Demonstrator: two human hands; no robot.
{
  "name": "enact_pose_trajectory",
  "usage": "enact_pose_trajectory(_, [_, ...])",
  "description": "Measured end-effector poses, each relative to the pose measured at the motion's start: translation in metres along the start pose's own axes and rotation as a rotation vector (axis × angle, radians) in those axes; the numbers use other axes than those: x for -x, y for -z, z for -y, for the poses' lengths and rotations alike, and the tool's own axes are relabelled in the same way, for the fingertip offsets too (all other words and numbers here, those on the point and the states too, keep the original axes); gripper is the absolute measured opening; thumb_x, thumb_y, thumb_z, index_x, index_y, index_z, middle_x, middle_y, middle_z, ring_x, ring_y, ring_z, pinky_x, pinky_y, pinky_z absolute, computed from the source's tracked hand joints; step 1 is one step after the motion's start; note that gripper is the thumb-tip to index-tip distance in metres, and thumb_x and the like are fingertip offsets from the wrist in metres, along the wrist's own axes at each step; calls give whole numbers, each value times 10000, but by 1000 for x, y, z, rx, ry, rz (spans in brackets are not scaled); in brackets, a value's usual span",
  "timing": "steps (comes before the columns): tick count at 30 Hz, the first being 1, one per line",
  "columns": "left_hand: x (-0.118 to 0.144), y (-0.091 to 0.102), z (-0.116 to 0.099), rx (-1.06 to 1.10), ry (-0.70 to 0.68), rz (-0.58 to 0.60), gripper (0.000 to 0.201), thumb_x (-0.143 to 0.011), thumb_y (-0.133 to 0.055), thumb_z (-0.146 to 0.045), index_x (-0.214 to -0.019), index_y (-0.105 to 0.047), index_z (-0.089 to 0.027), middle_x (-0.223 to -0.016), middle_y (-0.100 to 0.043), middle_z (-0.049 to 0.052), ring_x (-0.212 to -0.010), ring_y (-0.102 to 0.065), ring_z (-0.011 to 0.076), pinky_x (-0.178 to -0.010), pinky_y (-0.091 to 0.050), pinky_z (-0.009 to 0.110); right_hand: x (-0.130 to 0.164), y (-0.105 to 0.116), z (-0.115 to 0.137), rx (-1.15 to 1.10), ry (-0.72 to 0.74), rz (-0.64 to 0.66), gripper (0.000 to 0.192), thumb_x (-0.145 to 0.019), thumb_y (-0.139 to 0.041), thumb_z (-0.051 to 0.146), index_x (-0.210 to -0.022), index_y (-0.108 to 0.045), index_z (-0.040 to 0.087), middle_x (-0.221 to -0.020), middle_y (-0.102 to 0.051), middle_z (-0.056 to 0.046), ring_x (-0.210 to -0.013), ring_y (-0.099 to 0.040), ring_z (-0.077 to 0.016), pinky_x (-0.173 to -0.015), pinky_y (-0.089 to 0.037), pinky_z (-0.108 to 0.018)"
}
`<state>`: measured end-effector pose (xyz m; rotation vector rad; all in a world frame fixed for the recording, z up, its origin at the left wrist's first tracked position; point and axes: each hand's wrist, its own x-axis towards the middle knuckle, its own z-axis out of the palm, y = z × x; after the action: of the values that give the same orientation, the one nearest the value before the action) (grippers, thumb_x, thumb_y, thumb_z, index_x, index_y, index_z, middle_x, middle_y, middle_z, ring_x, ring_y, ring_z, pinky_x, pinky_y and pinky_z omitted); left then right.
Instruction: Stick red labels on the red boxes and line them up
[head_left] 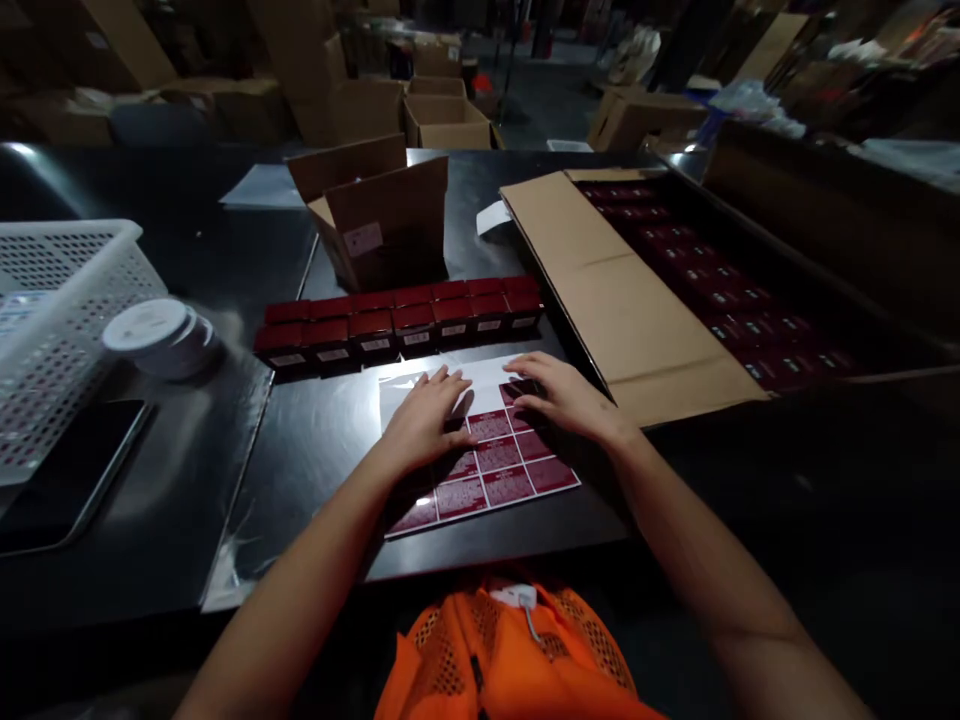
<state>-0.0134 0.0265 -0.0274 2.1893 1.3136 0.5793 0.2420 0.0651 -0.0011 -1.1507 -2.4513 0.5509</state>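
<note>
A sheet of dark red labels (506, 455) with white dividing lines lies on the dark table in front of me. Its upper part is bare white backing. Over the sheet's left side rests my left hand (426, 418), fingers spread and thumb out to the right, holding nothing that I can see. My right hand (564, 395) is at the upper right of the sheet, with its fingers bent to the left and thumb apart, and no object shows in it. Just beyond the sheet stand two rows of small dark red boxes (414, 322), several with white barcode labels on the front.
At right, a large open carton (637, 300) holds several dark red boxes. An open smaller carton (390, 220) stands behind the rows. Leftward are a white basket (82, 290), round white rolls (161, 335), a phone-like dark device (75, 475) and white paper (262, 187).
</note>
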Motion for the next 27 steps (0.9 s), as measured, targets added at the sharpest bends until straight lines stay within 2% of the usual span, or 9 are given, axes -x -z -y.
enact_pose_trajectory(4, [-1, -1, 1, -54, -41, 42, 702, -795, -772, -433, -1410, -518, -207, -1529, -461, 168, -1490, -324, 353, -1212, -298, 575, 7, -16, -10, 35, -2, 63, 454, -866, -733, 188, -1308, -629, 201, -1312, -621, -146, -1242, -563, -318, -1062, -463, -484])
enact_pose_trajectory(9, [0, 0, 0, -173, -19, 86, 768, -754, -812, -424, -1432, -506, -233, -1504, -500, 150, -1440, -401, 384, -1170, -360, 582, 2, -20, 0, 159, 46, 90, 408, -905, -725, 259, -1305, -649, 237, -1081, -699, -114, -1019, -628, -296, -896, -496, -438])
enact_pose_trajectory(12, [1, 0, 1, -171, -37, 82, 751, -739, -825, -426, -1411, -533, -260, -1482, -528, 136, -1417, -429, 382, -1162, -360, 592, 6, -24, 4, 188, 93, 32, 336, -914, -713, 239, -1250, -690, 226, -1023, -719, -98, -952, -645, -270, -863, -488, -403])
enact_pose_trajectory(15, [1, -1, 3, -154, -44, 80, 755, -729, -832, -436, -1406, -540, -272, -1510, -496, 135, -1437, -404, 378, -1182, -327, 595, 13, -29, 1, 195, 126, -44, 289, -912, -715, 222, -1201, -722, 230, -1075, -732, -103, -982, -653, -276, -894, -477, -416])
enact_pose_trajectory(19, [-1, -1, 4, -170, -26, 118, 798, -730, -822, -478, -1433, -511, -264, -1548, -444, 140, -1473, -347, 376, -1212, -270, 599, 19, -31, -2, 193, 148, -82, 129, -927, -688, 195, -1022, -769, 225, -1132, -733, -95, -1031, -662, -276, -911, -482, -407])
enact_pose_trajectory(24, [-1, 2, 1, -224, -13, 180, 809, -773, -779, -500, -1475, -454, -262, -1585, -390, 132, -1495, -299, 375, -1225, -245, 578, 17, -31, 1, 223, 135, -84, 339, -907, -719, 203, -1243, -677, 182, -1085, -716, -116, -982, -651, -286, -808, -509, -403])
enact_pose_trajectory(27, [-1, 2, 1, -229, -8, 192, 811, -780, -772, -504, -1482, -440, -271, -1592, -379, 126, -1498, -293, 371, -1224, -241, 578, 16, -34, -1, 238, 160, -96, 322, -906, -720, 199, -1227, -690, 195, -1050, -709, -106, -955, -643, -281, -803, -501, -407])
